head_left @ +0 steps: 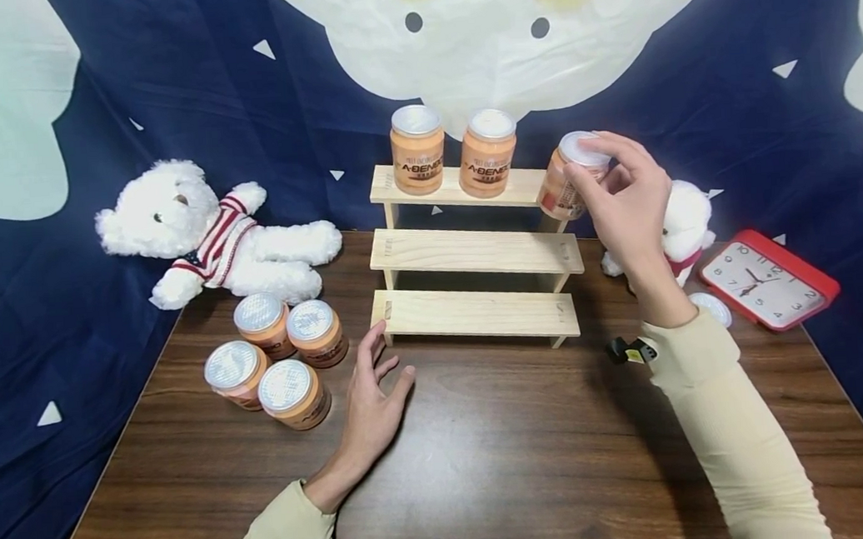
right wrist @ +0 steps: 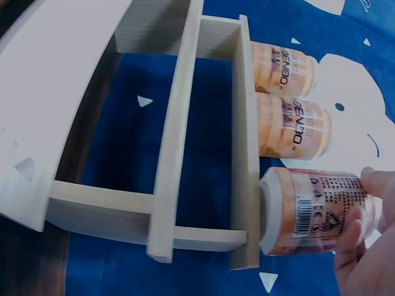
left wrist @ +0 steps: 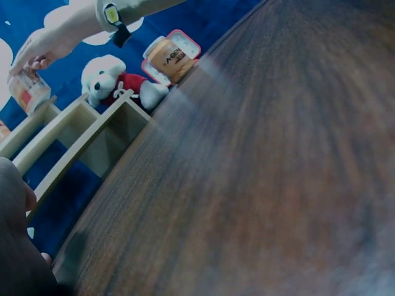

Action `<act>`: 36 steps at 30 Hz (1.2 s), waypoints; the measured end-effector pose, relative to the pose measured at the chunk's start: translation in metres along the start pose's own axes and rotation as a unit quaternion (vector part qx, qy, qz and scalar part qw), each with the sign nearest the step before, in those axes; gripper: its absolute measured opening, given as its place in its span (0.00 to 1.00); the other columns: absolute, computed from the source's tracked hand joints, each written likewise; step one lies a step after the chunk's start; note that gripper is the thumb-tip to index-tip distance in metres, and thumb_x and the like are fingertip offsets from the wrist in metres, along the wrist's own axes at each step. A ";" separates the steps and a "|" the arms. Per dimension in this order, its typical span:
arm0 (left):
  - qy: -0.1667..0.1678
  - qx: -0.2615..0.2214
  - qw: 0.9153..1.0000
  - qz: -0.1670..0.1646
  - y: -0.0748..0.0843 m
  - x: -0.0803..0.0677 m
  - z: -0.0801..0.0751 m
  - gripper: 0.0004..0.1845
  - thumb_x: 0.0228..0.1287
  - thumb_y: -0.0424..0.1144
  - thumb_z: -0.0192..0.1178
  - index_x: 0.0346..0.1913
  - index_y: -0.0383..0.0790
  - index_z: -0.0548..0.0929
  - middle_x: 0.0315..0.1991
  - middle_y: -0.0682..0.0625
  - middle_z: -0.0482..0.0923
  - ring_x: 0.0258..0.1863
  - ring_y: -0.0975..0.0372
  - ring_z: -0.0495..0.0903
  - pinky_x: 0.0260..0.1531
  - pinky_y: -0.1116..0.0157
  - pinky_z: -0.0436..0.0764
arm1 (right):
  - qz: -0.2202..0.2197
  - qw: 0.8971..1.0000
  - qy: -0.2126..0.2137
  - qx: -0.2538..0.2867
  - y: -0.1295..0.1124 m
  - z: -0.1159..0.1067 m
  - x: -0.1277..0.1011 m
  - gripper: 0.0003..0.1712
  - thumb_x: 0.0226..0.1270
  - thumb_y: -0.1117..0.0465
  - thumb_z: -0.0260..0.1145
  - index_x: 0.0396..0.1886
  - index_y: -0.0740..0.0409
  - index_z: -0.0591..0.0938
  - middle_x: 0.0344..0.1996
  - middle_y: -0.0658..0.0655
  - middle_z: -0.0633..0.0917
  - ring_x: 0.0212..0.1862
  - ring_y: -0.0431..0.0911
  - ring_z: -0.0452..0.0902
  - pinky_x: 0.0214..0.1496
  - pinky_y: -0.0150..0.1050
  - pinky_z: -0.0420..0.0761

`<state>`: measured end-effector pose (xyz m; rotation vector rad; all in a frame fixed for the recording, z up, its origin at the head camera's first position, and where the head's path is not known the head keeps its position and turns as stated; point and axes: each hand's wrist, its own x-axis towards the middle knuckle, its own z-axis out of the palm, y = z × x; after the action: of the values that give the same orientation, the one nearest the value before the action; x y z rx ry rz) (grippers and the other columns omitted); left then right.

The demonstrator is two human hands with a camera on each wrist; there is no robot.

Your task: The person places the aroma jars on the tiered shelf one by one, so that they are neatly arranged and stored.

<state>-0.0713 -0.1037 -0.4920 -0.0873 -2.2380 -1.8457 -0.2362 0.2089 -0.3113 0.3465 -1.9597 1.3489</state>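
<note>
My right hand (head_left: 630, 201) pinches an orange jar (head_left: 563, 196) near its silver lid, thumb and fingers on either side. The jar leans a little at the right end of the top step of a wooden three-step rack (head_left: 475, 250). In the right wrist view, the jar's (right wrist: 318, 209) base is right at that step, its barcode label facing the camera. Two more jars, a left one (head_left: 418, 158) and a middle one (head_left: 487, 157), stand upright on the same step. My left hand (head_left: 373, 407) is relaxed over the table, its index fingertip at the bottom step's left end.
Several orange jars (head_left: 316, 336) stand grouped on the table's left. A white teddy bear (head_left: 211, 235) lies behind them. On the right are a smaller plush dog (head_left: 683, 218), a red clock (head_left: 770, 279) and another jar (left wrist: 170, 60), partly hidden by my right sleeve in the head view.
</note>
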 end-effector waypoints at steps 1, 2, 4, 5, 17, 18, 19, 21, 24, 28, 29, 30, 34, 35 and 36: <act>0.000 0.000 1.000 0.000 0.000 0.000 0.000 0.41 0.72 0.21 0.66 0.84 0.37 0.64 0.85 0.42 0.63 0.82 0.46 0.67 0.74 0.52 0.82 | 0.003 1.000 -0.004 -0.009 0.000 0.000 0.001 0.19 0.65 0.69 0.83 0.55 0.64 0.93 0.57 0.56 0.91 0.25 0.35 0.70 0.29 0.26 0.72; 0.000 0.000 1.000 0.001 0.001 0.000 0.000 0.41 0.72 0.21 0.66 0.84 0.37 0.64 0.85 0.42 0.63 0.82 0.46 0.67 0.74 0.52 0.82 | 0.007 1.000 -0.006 -0.018 0.000 0.001 0.003 0.19 0.65 0.69 0.83 0.56 0.64 0.93 0.57 0.56 0.91 0.25 0.35 0.70 0.29 0.26 0.71; 0.000 0.000 1.000 0.001 0.001 0.000 0.000 0.41 0.72 0.20 0.66 0.84 0.37 0.64 0.85 0.42 0.63 0.82 0.46 0.67 0.74 0.52 0.82 | 0.013 0.999 -0.012 -0.034 0.001 0.002 0.005 0.19 0.66 0.70 0.82 0.57 0.65 0.93 0.58 0.58 0.90 0.25 0.33 0.70 0.29 0.26 0.71; 0.000 0.000 1.000 0.001 0.001 0.000 0.000 0.41 0.72 0.20 0.67 0.84 0.37 0.64 0.85 0.42 0.63 0.82 0.46 0.67 0.74 0.52 0.82 | 0.019 0.999 -0.014 -0.039 0.001 0.003 0.006 0.19 0.67 0.70 0.81 0.57 0.65 0.92 0.59 0.59 0.90 0.25 0.33 0.70 0.30 0.26 0.71; -0.002 0.000 1.000 -0.002 -0.001 -0.001 0.000 0.41 0.72 0.21 0.66 0.84 0.38 0.64 0.85 0.42 0.63 0.82 0.46 0.67 0.75 0.52 0.82 | 0.024 0.998 -0.033 -0.053 0.008 0.008 0.004 0.26 0.70 0.73 0.70 0.66 0.58 0.90 0.61 0.57 0.86 0.33 0.34 0.74 0.33 0.24 0.74; -0.002 0.000 1.000 -0.003 -0.001 -0.001 0.001 0.41 0.72 0.21 0.66 0.84 0.38 0.64 0.85 0.42 0.63 0.82 0.46 0.67 0.75 0.52 0.82 | 0.017 0.998 -0.034 -0.055 0.009 0.008 0.003 0.26 0.70 0.73 0.70 0.67 0.58 0.89 0.60 0.58 0.85 0.33 0.34 0.75 0.34 0.23 0.75; -0.002 0.000 1.000 -0.002 -0.001 -0.001 0.001 0.41 0.72 0.21 0.66 0.84 0.38 0.64 0.85 0.42 0.63 0.82 0.46 0.67 0.75 0.52 0.82 | 0.012 0.998 -0.034 -0.056 0.010 0.008 0.003 0.26 0.70 0.72 0.71 0.67 0.58 0.89 0.59 0.58 0.85 0.34 0.33 0.75 0.34 0.22 0.76; -0.001 0.001 1.000 -0.004 0.000 -0.001 0.001 0.41 0.72 0.21 0.66 0.84 0.39 0.65 0.85 0.43 0.63 0.82 0.46 0.67 0.75 0.52 0.82 | 0.001 0.997 -0.036 -0.061 0.011 0.009 0.003 0.27 0.71 0.71 0.72 0.68 0.57 0.88 0.58 0.59 0.85 0.34 0.32 0.76 0.35 0.21 0.76; -0.001 0.002 1.000 -0.004 0.000 -0.001 0.001 0.41 0.72 0.21 0.66 0.84 0.39 0.65 0.85 0.43 0.63 0.82 0.46 0.67 0.75 0.52 0.82 | -0.005 0.998 -0.032 -0.062 0.014 0.011 0.003 0.27 0.72 0.70 0.73 0.69 0.56 0.88 0.58 0.59 0.85 0.35 0.32 0.76 0.36 0.21 0.78; -0.001 0.002 1.000 -0.005 0.000 -0.001 0.000 0.41 0.72 0.21 0.66 0.84 0.39 0.64 0.85 0.43 0.63 0.82 0.46 0.67 0.75 0.52 0.82 | -0.019 0.997 -0.032 -0.071 0.018 0.015 0.004 0.28 0.72 0.70 0.75 0.71 0.56 0.86 0.60 0.62 0.84 0.35 0.30 0.77 0.37 0.20 0.79; -0.001 0.002 1.000 -0.005 0.000 -0.001 0.000 0.41 0.72 0.21 0.66 0.84 0.39 0.64 0.85 0.43 0.63 0.82 0.46 0.67 0.75 0.52 0.82 | -0.022 0.997 -0.031 -0.073 0.018 0.016 0.004 0.28 0.72 0.69 0.75 0.71 0.57 0.86 0.60 0.62 0.84 0.35 0.29 0.76 0.36 0.20 0.79; -0.001 0.002 1.000 -0.004 0.000 -0.001 0.000 0.41 0.73 0.21 0.66 0.84 0.39 0.64 0.85 0.43 0.63 0.82 0.46 0.67 0.75 0.52 0.82 | -0.026 0.996 -0.031 -0.078 0.019 0.016 0.004 0.28 0.72 0.69 0.75 0.71 0.57 0.86 0.61 0.62 0.84 0.35 0.29 0.76 0.37 0.20 0.79; -0.001 0.003 1.000 -0.003 -0.001 0.000 0.000 0.41 0.73 0.21 0.67 0.85 0.39 0.64 0.86 0.43 0.63 0.82 0.46 0.67 0.75 0.52 0.82 | -0.026 0.995 -0.030 -0.086 0.019 0.019 0.005 0.30 0.72 0.68 0.75 0.72 0.56 0.85 0.62 0.62 0.83 0.34 0.28 0.75 0.36 0.20 0.78; -0.002 0.004 1.000 -0.003 -0.001 0.000 0.000 0.41 0.73 0.21 0.66 0.85 0.39 0.64 0.86 0.43 0.63 0.82 0.46 0.67 0.75 0.52 0.82 | -0.024 0.995 -0.031 -0.088 0.019 0.019 0.005 0.30 0.72 0.69 0.75 0.73 0.56 0.85 0.63 0.62 0.83 0.34 0.28 0.75 0.36 0.20 0.79; -0.002 0.004 1.000 -0.003 -0.001 0.000 0.000 0.41 0.73 0.21 0.67 0.85 0.39 0.64 0.86 0.43 0.63 0.82 0.46 0.67 0.75 0.52 0.82 | -0.024 0.995 -0.033 -0.091 0.019 0.019 0.004 0.31 0.72 0.69 0.75 0.73 0.56 0.85 0.63 0.62 0.83 0.34 0.29 0.75 0.36 0.20 0.79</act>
<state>-0.0715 -0.1042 -0.4932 -0.0841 -2.2493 -1.8418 -0.2582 0.2007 -0.3251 0.3517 -2.0961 1.1323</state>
